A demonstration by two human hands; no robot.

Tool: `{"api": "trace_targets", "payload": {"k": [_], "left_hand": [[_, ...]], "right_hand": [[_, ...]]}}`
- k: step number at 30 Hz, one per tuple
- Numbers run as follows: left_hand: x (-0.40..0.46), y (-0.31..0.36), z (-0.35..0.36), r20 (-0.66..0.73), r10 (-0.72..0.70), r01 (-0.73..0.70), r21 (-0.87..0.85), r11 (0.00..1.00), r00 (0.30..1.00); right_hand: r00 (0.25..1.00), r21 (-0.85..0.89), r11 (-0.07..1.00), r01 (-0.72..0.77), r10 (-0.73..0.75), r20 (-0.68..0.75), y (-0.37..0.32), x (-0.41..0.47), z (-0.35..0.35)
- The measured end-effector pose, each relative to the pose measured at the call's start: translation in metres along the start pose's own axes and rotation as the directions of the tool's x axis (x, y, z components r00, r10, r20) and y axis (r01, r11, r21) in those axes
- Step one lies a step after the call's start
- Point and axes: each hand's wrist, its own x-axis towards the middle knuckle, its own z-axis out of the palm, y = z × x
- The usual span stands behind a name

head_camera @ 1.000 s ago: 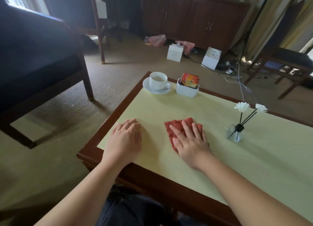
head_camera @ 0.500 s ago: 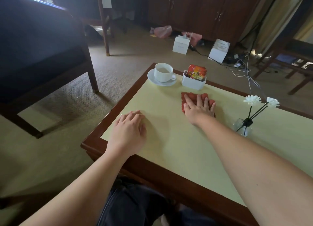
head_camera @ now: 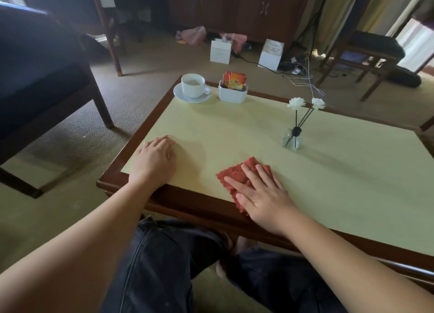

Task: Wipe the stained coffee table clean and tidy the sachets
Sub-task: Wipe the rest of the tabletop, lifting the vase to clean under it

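I note the right hand lying palm down on a red cloth, its fingers spread flat and pressing the cloth against the table near the front edge; nothing is gripped, the cloth is only pinned under the palm. The cloth is crumpled, and its near corner reaches the dark wooden border. The left hand rests flat near the table's front left corner, fingers together and loosely extended, holding nothing. At the far left corner stands a white cup on a saucer, with pale liquid inside. Just beside it, to the right, a white holder carries the sachets, upright and bunched together. A small glass vase with two white flowers stands further right, well apart from both hands. The yellow surface between the hands looks plain; I cannot tell whether any stain is there
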Motion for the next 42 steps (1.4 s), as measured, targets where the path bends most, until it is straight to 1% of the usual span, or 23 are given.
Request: {"api": "trace_targets", "payload": {"k": [4,6,8,11,13,14,16,18,19,20,21,22,23,27,29,31,34,37,40,42], "left_hand": [[-0.002,0.003,-0.004,0.014,0.016,-0.016,-0.001,1.000,1.000],[-0.002,0.004,-0.003,0.022,0.032,-0.033,0.012,0.999,0.999],[0.000,0.000,-0.003,0.021,0.034,-0.035,0.018,0.999,0.999],[0.003,-0.004,-0.001,0.037,0.041,-0.042,0.030,0.999,0.998],[0.004,-0.003,-0.001,0.048,0.045,-0.047,0.041,0.998,0.998],[0.004,-0.005,-0.001,0.043,0.043,-0.045,0.044,0.998,0.998],[0.005,-0.004,-0.001,0.029,0.031,-0.032,0.032,0.999,0.999],[0.005,-0.003,0.000,0.013,0.017,-0.017,0.036,0.999,1.000],[0.005,-0.001,0.000,0.005,0.005,-0.005,0.042,0.999,1.000],[0.005,0.001,0.000,-0.004,-0.005,0.006,0.054,0.999,1.000],[0.004,0.002,0.001,-0.001,-0.012,0.012,0.066,0.998,1.000],[0.003,0.005,-0.001,0.005,-0.022,0.022,0.082,0.996,1.000],[0.003,0.006,-0.002,0.016,-0.029,0.027,0.090,0.996,0.999],[0.000,0.005,-0.005,0.028,-0.018,0.015,0.103,0.995,0.999],[-0.001,0.005,-0.005,0.029,-0.007,0.004,0.095,0.995,1.000],[-0.002,0.005,-0.004,0.024,-0.002,0.000,0.090,0.996,1.000],[-0.001,0.005,-0.004,0.019,0.006,-0.007,0.067,0.998,1.000],[-0.001,0.006,-0.005,0.011,-0.014,0.014,0.047,0.999,1.000],[-0.003,0.008,-0.007,-0.002,-0.007,0.007,0.022,1.000,1.000],[-0.005,0.012,-0.009,-0.009,0.002,-0.002,0.008,1.000,1.000]], "right_hand": [[0.995,0.003,0.995,-0.098,0.098,-0.011,0.049,-0.047,0.002],[0.983,0.018,0.982,-0.185,0.186,-0.014,0.084,-0.071,0.002],[0.960,0.044,0.960,-0.277,0.278,-0.025,0.120,-0.093,0.003],[0.904,0.042,0.904,-0.426,0.427,-0.026,0.177,-0.129,0.004],[0.838,0.044,0.837,-0.545,0.546,-0.021,0.215,-0.153,0.005],[0.793,0.058,0.792,-0.607,0.609,-0.020,0.232,-0.164,0.006],[0.675,0.085,0.675,-0.733,0.737,-0.022,0.258,-0.186,0.006],[0.552,0.092,0.553,-0.828,0.833,-0.037,0.267,-0.194,0.008],[0.504,0.093,0.505,-0.858,0.863,-0.031,0.265,-0.190,0.008],[0.465,0.105,0.464,-0.880,0.885,-0.013,0.258,-0.182,0.007],[0.446,0.125,0.441,-0.889,0.895,0.010,0.248,-0.171,0.005],[0.457,0.140,0.450,-0.882,0.889,0.022,0.236,-0.157,0.004],[0.499,0.144,0.491,-0.859,0.866,0.024,0.221,-0.141,0.002],[0.732,0.154,0.724,-0.672,0.681,-0.002,0.128,-0.068,0.002],[0.823,0.148,0.817,-0.558,0.567,-0.028,0.073,-0.032,0.003],[0.892,0.168,0.883,-0.438,0.450,-0.039,0.023,0.000,0.003],[0.953,0.177,0.940,-0.293,0.302,-0.030,-0.041,0.037,0.003],[0.975,0.182,0.959,-0.218,0.220,0.009,-0.091,0.062,0.001],[0.985,0.178,0.969,-0.171,0.174,0.001,-0.113,0.072,0.002],[0.988,0.190,0.970,-0.149,0.154,-0.014,-0.105,0.067,0.002]]}}
